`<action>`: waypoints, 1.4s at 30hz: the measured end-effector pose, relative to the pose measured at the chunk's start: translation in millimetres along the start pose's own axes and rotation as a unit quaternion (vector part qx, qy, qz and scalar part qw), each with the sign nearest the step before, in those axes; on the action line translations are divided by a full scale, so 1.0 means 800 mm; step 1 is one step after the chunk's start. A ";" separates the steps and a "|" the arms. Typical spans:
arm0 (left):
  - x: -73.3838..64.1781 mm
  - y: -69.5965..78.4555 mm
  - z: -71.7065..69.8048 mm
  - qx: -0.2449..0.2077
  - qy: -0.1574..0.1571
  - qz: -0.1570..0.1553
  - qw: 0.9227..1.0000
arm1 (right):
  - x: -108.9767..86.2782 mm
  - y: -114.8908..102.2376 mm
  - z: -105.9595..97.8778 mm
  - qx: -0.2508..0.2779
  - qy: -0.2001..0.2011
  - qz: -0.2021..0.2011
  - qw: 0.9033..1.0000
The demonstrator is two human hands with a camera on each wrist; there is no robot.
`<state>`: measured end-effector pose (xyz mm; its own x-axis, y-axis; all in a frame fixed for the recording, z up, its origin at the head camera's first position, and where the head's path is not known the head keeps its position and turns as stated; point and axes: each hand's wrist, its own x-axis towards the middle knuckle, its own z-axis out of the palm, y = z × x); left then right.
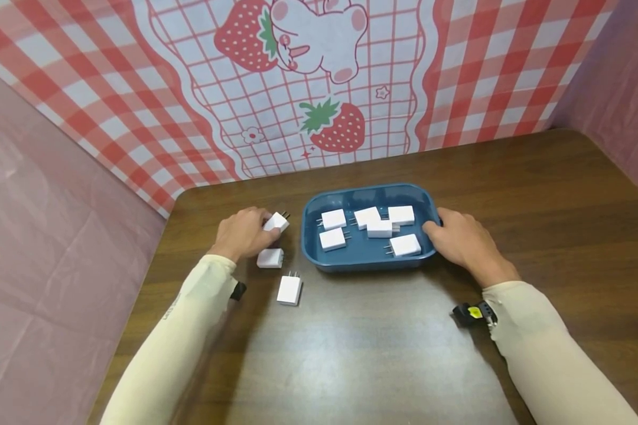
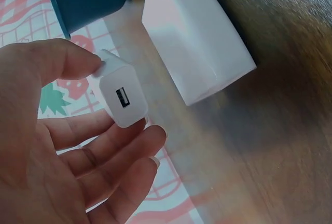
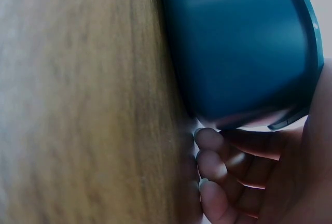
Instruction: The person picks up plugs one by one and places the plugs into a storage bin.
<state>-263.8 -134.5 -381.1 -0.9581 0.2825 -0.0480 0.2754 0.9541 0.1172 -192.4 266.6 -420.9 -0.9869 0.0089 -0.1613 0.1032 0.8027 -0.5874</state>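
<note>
My left hand (image 1: 246,232) pinches a white USB charger (image 1: 276,222) between thumb and fingers, left of the blue tray. In the left wrist view the charger's face with its USB port (image 2: 122,97) is turned to the camera. Two more white chargers lie on the table near that hand: one charger (image 1: 270,258) just below it, another charger (image 1: 289,290) nearer the front. My right hand (image 1: 464,241) grips the right end of the blue tray (image 1: 329,267), thumb over the rim and fingers outside. Several white chargers, one a charger (image 1: 406,245) at the front right, lie inside.
The brown wooden table (image 1: 383,342) carries everything. A red-and-white checked cloth (image 1: 473,77) with strawberries hangs behind its back edge. Pink fabric (image 1: 42,248) hangs at the left, with more at the right. Each wrist wears a black strap.
</note>
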 end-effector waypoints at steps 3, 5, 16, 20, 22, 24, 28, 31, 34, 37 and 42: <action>-0.001 0.004 -0.002 -0.001 0.005 0.005 1.000 | 0.000 0.000 0.000 -0.001 -0.002 0.001 1.000; -0.003 0.007 -0.003 0.000 0.010 0.008 1.000 | 0.000 0.001 0.001 -0.002 -0.003 0.001 1.000; -0.002 0.016 -0.014 -0.007 0.055 0.020 0.998 | 0.000 0.001 0.003 -0.003 -0.006 0.004 1.000; 0.000 0.023 -0.016 -0.018 0.065 0.033 0.997 | 0.000 0.001 0.002 -0.004 -0.006 0.004 1.000; 0.000 0.028 -0.017 -0.025 0.071 0.036 0.997 | 0.000 0.001 0.002 -0.004 -0.006 0.003 1.000; 0.000 0.033 -0.018 -0.028 0.078 0.039 0.996 | -0.001 0.001 0.003 -0.003 -0.005 0.002 1.000; -0.002 0.045 -0.022 -0.019 0.093 0.050 0.994 | -0.001 0.001 0.003 -0.002 -0.003 0.000 1.000; -0.004 0.054 -0.025 -0.008 0.105 0.063 0.992 | 0.000 0.001 0.003 -0.001 -0.001 -0.001 1.000; -0.006 0.064 -0.028 -0.001 0.115 0.078 0.990 | 0.000 0.000 0.003 0.000 0.000 -0.001 1.000; -0.006 0.075 -0.030 0.007 0.120 0.092 0.988 | 0.000 0.000 0.002 0.001 0.000 -0.002 1.000; -0.004 0.092 -0.031 0.019 0.106 0.106 0.988 | 0.000 0.001 0.001 -0.001 0.001 -0.002 1.000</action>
<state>-242.6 -67.4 -347.5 -0.8720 0.4538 0.1836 0.4715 0.8794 0.0657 -192.7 266.6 -421.7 -0.9877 0.0065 -0.1561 0.0980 0.8041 -0.5864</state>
